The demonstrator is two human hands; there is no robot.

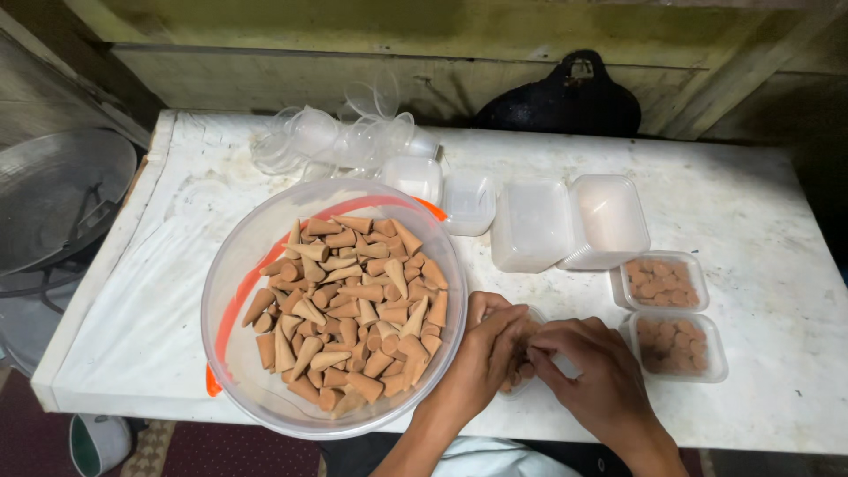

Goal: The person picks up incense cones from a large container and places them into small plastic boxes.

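Two hands met over one small clear plastic box [530, 315] just right of the big bowl, near the counter's front edge. We saw the left hand [484, 353] and the right hand [594, 375] bent over it, fingers [517, 333] drawn together on the brown cones inside, though which cone each pinched we could not tell. We judged the step to be packing cones upright into that box; the next move would call for seating the cones snugly, tips level. The large clear bowl [231, 291] of loose incense cones [353, 309] sat touching the left wrist. Two filled boxes [671, 314] lay to the right, empty boxes [565, 221] and lids behind, on the stained white counter [751, 194].
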